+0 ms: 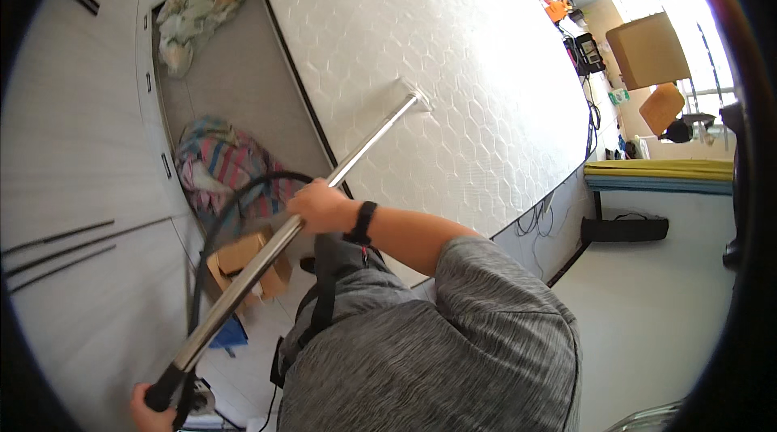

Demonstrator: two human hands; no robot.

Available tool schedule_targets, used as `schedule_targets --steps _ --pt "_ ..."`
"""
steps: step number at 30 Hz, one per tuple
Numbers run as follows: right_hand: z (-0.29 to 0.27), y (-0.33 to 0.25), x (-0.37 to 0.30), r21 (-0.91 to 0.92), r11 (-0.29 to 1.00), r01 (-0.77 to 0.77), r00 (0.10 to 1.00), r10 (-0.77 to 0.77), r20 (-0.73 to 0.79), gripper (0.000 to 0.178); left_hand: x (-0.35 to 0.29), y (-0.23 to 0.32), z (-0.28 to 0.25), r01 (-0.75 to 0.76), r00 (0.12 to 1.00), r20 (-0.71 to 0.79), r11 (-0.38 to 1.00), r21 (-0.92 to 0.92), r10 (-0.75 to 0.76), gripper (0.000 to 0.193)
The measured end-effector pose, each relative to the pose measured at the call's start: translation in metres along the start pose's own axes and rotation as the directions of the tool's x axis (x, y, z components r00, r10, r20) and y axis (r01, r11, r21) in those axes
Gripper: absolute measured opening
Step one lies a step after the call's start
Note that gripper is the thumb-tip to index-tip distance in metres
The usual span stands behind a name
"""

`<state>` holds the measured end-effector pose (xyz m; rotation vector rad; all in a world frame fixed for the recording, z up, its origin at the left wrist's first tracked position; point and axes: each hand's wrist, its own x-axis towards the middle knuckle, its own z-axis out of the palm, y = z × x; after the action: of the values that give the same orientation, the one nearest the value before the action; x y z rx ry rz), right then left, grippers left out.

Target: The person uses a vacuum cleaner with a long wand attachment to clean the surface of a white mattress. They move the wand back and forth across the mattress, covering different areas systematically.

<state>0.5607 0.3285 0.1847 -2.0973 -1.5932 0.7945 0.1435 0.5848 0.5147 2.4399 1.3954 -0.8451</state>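
Note:
A long shiny metal vacuum wand [243, 285] runs slantwise from the lower left up to the mattress [486, 52], which is white with a honeycomb quilted pattern. The wand's clear nozzle [417, 98] rests on the mattress top. My right hand [320, 205], a black band on its wrist, is wrapped round the middle of the tube. At the lower left edge my left hand [152, 412] grips the black handle end, partly cut off by the picture's rim. A black hose [212, 242] arches from near the handle up behind my right hand.
Left of the mattress lie a striped cloth bundle [222, 161], a stuffed plastic bag [194, 15] and an opened cardboard box [267, 250]. White cabinets [81, 124] line the left side. Loose cables [534, 222] hang by the mattress's right edge. A larger carton [647, 52] is at the far right.

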Motion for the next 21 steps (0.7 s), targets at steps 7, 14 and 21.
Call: schedule_targets --steps 7,14,21 --pt "-0.071 0.220 -0.105 -0.287 0.514 -0.808 0.585 0.754 -0.298 0.040 0.114 0.291 0.066 -0.498 0.861 -0.050 0.820 -0.284 0.506 0.031" --pt "-0.099 0.273 -0.126 -0.505 0.412 -0.758 0.542 0.829 -0.137 0.046 0.136 0.329 0.088 -0.651 0.754 -0.061 0.733 -0.196 0.654 0.035" --pt "-0.020 0.007 0.015 0.054 0.998 0.028 0.960 -0.042 0.276 0.024 0.039 0.054 -0.011 0.010 0.999 -0.035 0.991 -0.130 -0.015 0.031"
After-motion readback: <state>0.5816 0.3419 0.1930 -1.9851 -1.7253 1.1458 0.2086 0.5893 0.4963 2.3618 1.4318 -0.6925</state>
